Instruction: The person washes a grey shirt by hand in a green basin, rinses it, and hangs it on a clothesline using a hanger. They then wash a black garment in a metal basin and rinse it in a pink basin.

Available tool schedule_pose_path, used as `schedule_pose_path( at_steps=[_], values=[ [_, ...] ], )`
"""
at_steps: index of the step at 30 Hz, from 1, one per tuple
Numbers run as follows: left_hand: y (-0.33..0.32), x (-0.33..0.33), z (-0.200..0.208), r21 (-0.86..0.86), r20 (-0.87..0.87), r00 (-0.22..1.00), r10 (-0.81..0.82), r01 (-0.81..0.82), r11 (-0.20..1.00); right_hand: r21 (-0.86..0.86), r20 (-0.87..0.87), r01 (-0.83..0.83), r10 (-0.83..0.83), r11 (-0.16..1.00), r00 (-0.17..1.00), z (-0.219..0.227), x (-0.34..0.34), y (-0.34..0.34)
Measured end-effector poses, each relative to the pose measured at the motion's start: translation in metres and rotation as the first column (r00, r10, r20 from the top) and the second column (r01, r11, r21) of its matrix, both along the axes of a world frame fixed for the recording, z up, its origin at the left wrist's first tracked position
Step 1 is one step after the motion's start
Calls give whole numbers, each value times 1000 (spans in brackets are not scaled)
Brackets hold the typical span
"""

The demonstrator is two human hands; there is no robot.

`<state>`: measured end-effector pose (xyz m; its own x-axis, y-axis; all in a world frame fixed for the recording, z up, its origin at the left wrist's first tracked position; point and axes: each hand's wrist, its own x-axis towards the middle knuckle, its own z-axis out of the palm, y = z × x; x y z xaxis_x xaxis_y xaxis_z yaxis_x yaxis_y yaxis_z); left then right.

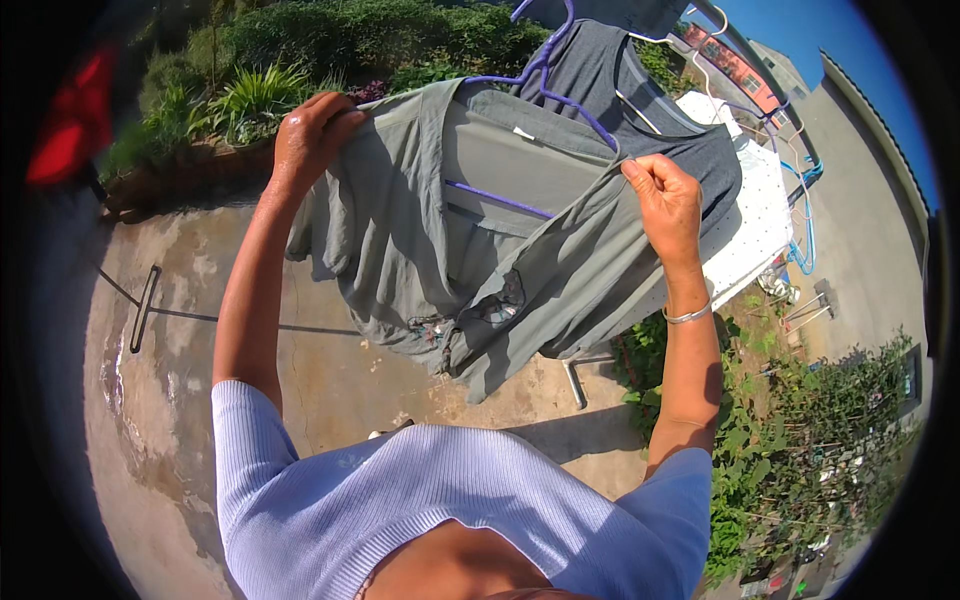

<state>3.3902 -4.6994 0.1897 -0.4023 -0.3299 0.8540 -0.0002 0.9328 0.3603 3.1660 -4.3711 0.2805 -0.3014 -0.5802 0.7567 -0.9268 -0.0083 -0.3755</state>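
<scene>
A grey-green shirt [400,230] hangs on a purple hanger [543,70], its neckline open toward me and its lower front bunched. My left hand [312,140] is closed on the shirt's left shoulder. At the opposite shoulder, my right hand [664,200] pinches the fabric between thumb and fingers; a silver bangle [689,314] is on that wrist. Through the neckline shows the hanger's lower bar, crossing the inside of the shirt. Both arms are stretched out ahead of me.
Behind the shirt hang a dark grey sleeveless top [600,90] and a white dotted garment [745,230]. Several hangers, including a blue one [803,240], hang farther right. Metal stand feet [574,382] rest on the wet concrete [190,400]. Plants [740,440] border the right; something red [75,120] is at far left.
</scene>
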Motion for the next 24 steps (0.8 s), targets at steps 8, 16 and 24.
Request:
schedule_pose_path(
  at_steps=[8,16,24],
  values=[
    [-74,-24,64,239,-361,923,-130,227,944,-193,-310,195,-249,962,918,110,-8,-39],
    [-118,-75,104,190,-365,930,-39,116,975,-174,-437,380,-417,908,797,176,-36,-70],
    [-166,-106,75,427,-528,848,35,229,875,-91,-491,339,-338,936,803,158,-29,-97]
  ],
)
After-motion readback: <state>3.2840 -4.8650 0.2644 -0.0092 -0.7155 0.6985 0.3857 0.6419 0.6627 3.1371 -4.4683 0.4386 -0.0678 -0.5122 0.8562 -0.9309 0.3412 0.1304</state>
